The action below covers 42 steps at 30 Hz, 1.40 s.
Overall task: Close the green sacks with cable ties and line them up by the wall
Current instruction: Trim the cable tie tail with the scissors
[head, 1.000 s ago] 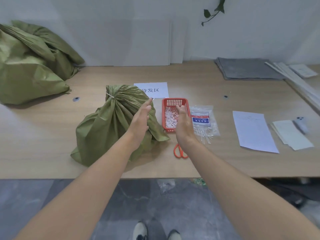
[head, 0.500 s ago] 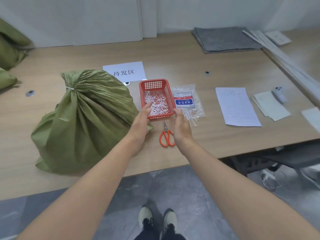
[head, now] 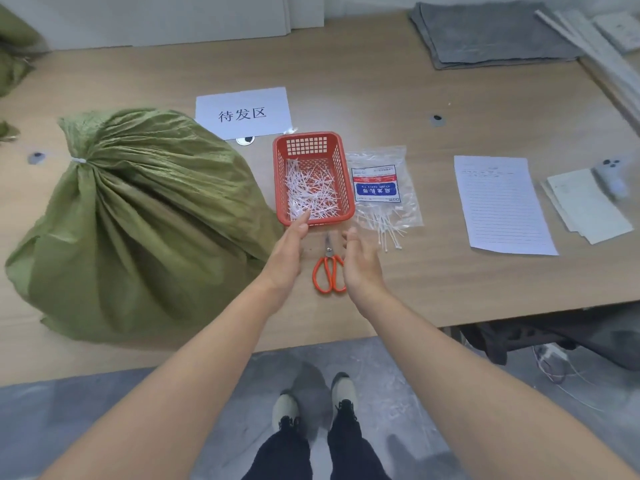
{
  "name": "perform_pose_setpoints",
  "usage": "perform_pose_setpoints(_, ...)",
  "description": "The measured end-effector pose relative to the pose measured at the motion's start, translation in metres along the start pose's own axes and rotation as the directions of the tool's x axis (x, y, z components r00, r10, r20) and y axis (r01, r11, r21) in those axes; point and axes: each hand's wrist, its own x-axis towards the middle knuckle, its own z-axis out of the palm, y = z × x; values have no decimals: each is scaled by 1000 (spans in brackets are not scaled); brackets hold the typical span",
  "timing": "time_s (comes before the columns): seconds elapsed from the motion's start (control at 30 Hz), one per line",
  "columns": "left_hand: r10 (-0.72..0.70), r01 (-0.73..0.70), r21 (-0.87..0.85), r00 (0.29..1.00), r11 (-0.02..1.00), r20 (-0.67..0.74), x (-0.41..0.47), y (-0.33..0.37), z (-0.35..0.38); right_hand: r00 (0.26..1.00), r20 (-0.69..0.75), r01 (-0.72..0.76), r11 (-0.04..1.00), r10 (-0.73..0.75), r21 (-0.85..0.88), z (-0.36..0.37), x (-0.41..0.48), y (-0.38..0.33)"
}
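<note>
both your hands hold nothing; your left hand point(head: 287, 258) has its fingers straight and together, the tips reaching the near rim of the red basket point(head: 278, 174), though whether they touch it can't be told; your right hand point(head: 360, 268) is loosely curled, palm turned inward, above the table point(head: 381, 98); between the two hands lies one pair of scissors point(head: 329, 271) with orange handles, blades pointing towards the basket.

the one basket holds a heap of white cable ties point(head: 311, 192), too many to count; just beside it on the right lies one clear bag of ties point(head: 381, 192), several spilling out of its near end; its label has a blue band with white characters, upside down to you and too small to read surely.

one green sack point(head: 138, 220) lies on the table left of the basket, touching it, its neck gathered and closed by one white tie point(head: 78, 161); more green sack fabric point(head: 14, 64) shows at the far left edge near the wall.

behind the basket lies one white sign point(head: 242, 112) reading "待发区"; to the right are one lined sheet point(head: 498, 206) and a small pile of papers point(head: 585, 206); one folded grey cloth point(head: 491, 32) lies at the back.
</note>
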Motion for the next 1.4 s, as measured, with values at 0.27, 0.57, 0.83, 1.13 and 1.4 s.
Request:
perform_pose_setpoints(0.27,-64,65,2,996,998,-58,27,-29,13,992,89,-75,978,94,-197,11,29,46)
perform_pose_setpoints(0.57,-175,174,-17,981,985,-78,54,-57,10,993,87,-36,918,76,-395,34,52,76)
perform_pose_setpoints(0.83,-175,174,-34,983,984,-50,57,-52,2,998,14,-42,813,62,-581,37,51,85)
perform_pose_setpoints(1.13,-107,104,-45,992,994,-69,46,-27,-1,983,38,-148,896,180,-418,34,33,66)
perform_pose_setpoints(1.4,-24,19,-57,997,998,-80,18,3,-1,981,136,-125,988,136,-91,25,10,34)
